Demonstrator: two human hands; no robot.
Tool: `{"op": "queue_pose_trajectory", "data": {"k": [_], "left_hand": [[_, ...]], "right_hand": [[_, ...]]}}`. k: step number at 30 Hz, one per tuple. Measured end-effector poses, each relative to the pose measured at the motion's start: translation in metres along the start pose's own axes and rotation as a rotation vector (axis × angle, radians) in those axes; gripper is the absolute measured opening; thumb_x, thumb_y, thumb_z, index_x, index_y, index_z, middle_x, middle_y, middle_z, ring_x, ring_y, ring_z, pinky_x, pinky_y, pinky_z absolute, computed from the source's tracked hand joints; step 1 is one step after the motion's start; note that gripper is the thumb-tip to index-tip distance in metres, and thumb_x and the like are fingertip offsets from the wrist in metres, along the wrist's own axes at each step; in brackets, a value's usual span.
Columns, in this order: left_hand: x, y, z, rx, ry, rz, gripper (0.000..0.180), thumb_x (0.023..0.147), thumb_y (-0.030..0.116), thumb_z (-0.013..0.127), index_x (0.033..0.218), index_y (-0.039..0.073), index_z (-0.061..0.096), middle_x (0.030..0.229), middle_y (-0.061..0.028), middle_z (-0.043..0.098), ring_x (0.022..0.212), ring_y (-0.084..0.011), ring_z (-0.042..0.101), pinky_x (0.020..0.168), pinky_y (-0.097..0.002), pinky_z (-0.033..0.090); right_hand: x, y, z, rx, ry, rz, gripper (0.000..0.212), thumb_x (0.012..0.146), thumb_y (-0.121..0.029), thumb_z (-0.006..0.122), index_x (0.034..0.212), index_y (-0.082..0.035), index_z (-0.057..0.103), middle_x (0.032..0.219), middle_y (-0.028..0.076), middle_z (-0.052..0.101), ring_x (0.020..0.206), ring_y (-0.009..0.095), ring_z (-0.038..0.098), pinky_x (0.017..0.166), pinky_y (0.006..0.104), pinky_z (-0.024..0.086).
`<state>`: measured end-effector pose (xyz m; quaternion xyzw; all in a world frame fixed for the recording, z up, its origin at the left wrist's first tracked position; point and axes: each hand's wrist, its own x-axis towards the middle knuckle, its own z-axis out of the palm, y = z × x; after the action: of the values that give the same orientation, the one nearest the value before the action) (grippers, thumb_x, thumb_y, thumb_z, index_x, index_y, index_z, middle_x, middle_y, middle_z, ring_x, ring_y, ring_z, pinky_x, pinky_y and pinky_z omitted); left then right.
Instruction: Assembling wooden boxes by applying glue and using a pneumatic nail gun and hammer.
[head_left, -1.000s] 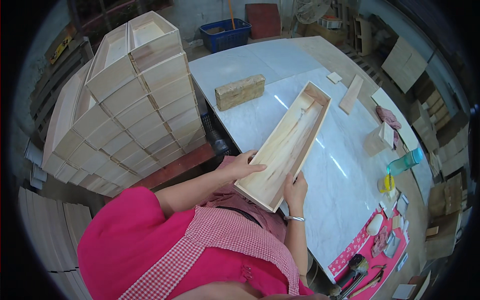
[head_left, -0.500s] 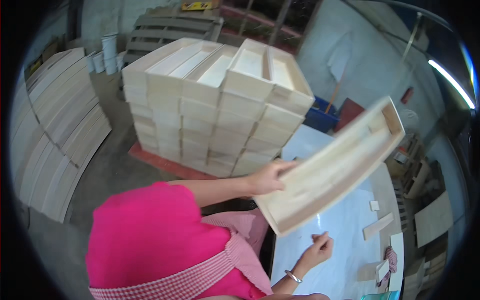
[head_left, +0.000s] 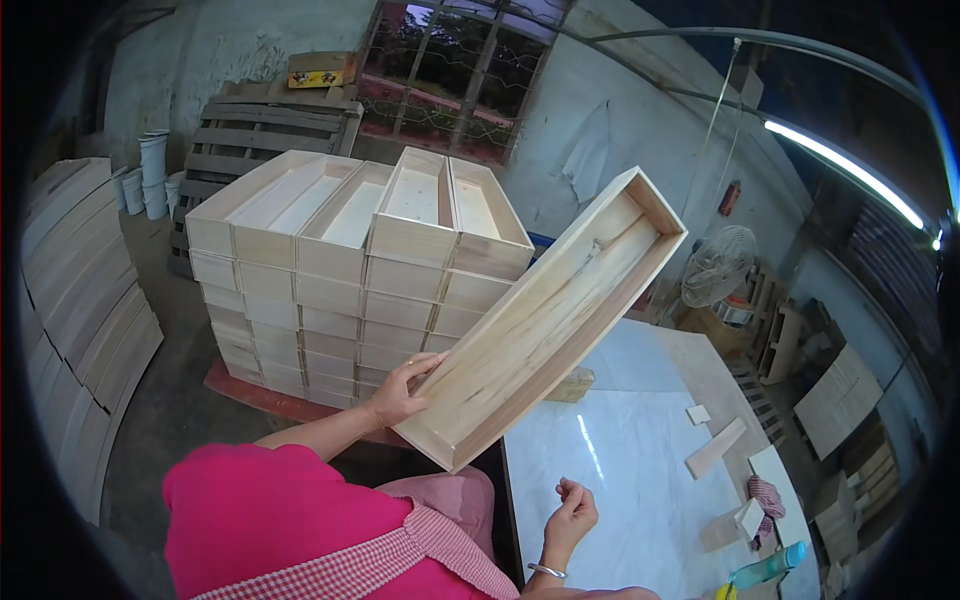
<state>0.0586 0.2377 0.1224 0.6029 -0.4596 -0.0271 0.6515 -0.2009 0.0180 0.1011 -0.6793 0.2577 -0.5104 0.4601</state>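
Wooden tray (head_left: 545,320) gripped by left hand (head_left: 398,392) alone.

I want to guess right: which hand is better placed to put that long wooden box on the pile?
Probably the left hand: it alone grips the long wooden box, beside the stack of boxes.

Dim workshop, lit by barred glass window (head_left: 455,75) at top and glowing tube lamp (head_left: 845,175) upper right; fisheye-bent, black-vignetted edges.
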Motion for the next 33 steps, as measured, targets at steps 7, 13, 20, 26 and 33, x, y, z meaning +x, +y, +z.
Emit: {"op": "queue_pose_trajectory", "data": {"k": [7, 13, 20, 26, 33], "left_hand": [[0.020, 0.012, 0.012, -0.262, 0.020, 0.001, 0.080, 0.077, 0.021, 0.077, 0.144, 0.000, 0.040, 0.143, -0.0086, 0.047, 0.133, -0.0184, 0.043, 0.113, -0.0367, 0.031], [0.083, 0.049, 0.021, -0.319, 0.061, -0.206, 0.069, 0.077, 0.001, 0.068, 0.142, 0.000, 0.044, 0.134, -0.0093, 0.055, 0.117, -0.0161, 0.055, 0.100, -0.0319, 0.045], [0.109, 0.073, 0.023, -0.321, 0.146, -0.262, 0.065, 0.076, 0.001, 0.069, 0.138, 0.004, 0.052, 0.119, -0.0090, 0.061, 0.103, -0.0164, 0.061, 0.088, -0.0298, 0.050], [0.103, 0.091, 0.015, -0.286, 0.148, -0.262, 0.065, 0.076, 0.002, 0.069, 0.139, 0.003, 0.050, 0.118, -0.0090, 0.061, 0.103, -0.0166, 0.061, 0.089, -0.0296, 0.050], [0.089, 0.082, 0.051, -0.413, 0.116, -0.309, 0.053, 0.079, 0.001, 0.061, 0.131, 0.001, 0.052, 0.114, -0.0103, 0.062, 0.099, -0.0182, 0.063, 0.086, -0.0320, 0.051]], "right_hand": [[-0.012, 0.011, -0.004, -0.222, -0.098, -0.043, 0.031, 0.101, -0.014, 0.047, 0.090, 0.007, 0.067, 0.085, 0.014, 0.070, 0.080, 0.019, 0.067, 0.077, 0.0314, 0.054], [-0.030, 0.022, -0.006, 0.010, -0.077, 0.151, 0.026, 0.099, -0.010, 0.050, 0.096, 0.009, 0.067, 0.092, 0.015, 0.070, 0.084, 0.021, 0.069, 0.081, 0.0315, 0.055], [-0.037, 0.026, -0.012, 0.056, -0.052, 0.233, 0.024, 0.097, -0.008, 0.050, 0.096, 0.009, 0.067, 0.094, 0.016, 0.070, 0.085, 0.021, 0.069, 0.081, 0.0319, 0.056], [-0.039, 0.034, -0.014, 0.081, -0.129, 0.261, 0.022, 0.097, -0.006, 0.048, 0.099, 0.008, 0.065, 0.096, 0.016, 0.070, 0.084, 0.021, 0.069, 0.080, 0.0313, 0.056], [-0.025, -0.009, -0.002, 0.029, -0.074, -0.028, 0.026, 0.100, -0.010, 0.049, 0.118, 0.007, 0.060, 0.112, 0.020, 0.065, 0.099, 0.021, 0.065, 0.085, 0.0309, 0.054]]}}
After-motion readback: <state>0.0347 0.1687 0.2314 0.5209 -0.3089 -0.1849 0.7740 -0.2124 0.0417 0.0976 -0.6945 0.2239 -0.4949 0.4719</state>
